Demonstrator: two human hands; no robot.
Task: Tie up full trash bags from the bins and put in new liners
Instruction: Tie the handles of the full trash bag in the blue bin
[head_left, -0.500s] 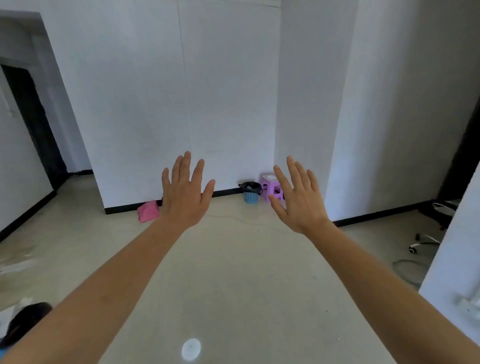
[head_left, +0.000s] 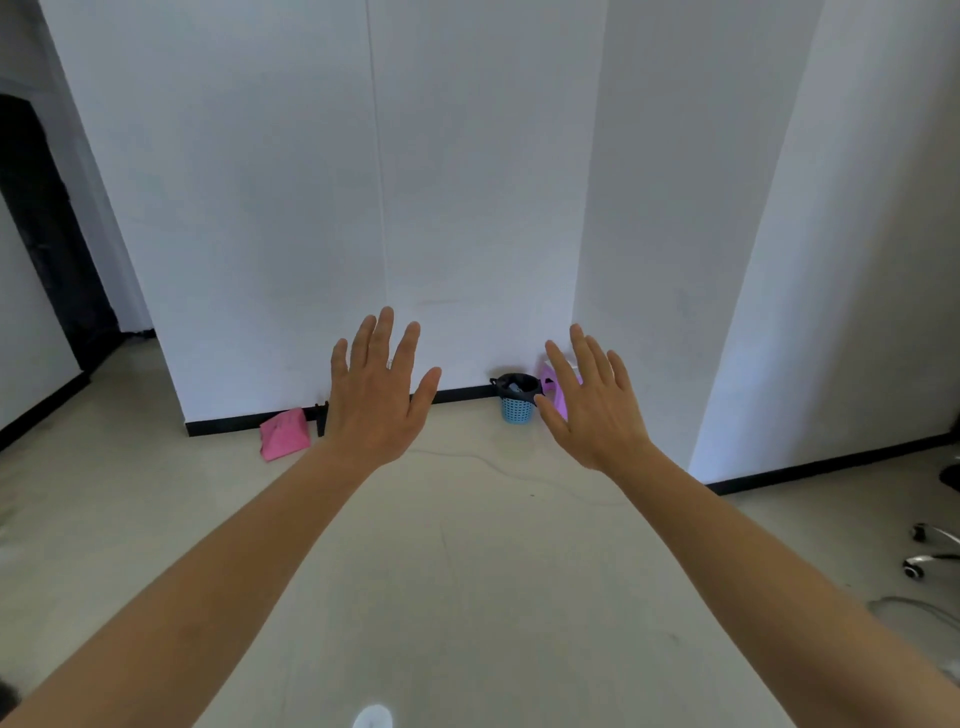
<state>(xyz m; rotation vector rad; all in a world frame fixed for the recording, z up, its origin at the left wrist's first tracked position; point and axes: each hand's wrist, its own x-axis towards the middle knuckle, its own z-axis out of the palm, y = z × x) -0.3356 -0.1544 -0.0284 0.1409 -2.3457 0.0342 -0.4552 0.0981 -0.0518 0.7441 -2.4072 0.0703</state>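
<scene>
With all fingers (head_left: 385, 332) straight and spread, both hands hold nothing. The left hand (head_left: 376, 405) and right hand (head_left: 592, 410) are raised side by side with their backs to the camera, arms stretched forward, not touching. Between them, far off at the wall base, stands a small blue bin (head_left: 517, 410) with a black liner (head_left: 511, 383) over its rim; there's something inside, can't tell what. A purple stool (head_left: 544, 374) sits just right of the bin, partly behind the right hand. A pink object (head_left: 284, 434) lies on the floor by the black skirting (head_left: 467, 395). Dark doorway (head_left: 47, 234) far left, chair base (head_left: 930, 551) far right.

Bare indoor room: white walls (head_left: 467, 182), office-chair base (head_left: 932, 556), small bin (head_left: 517, 408).
</scene>
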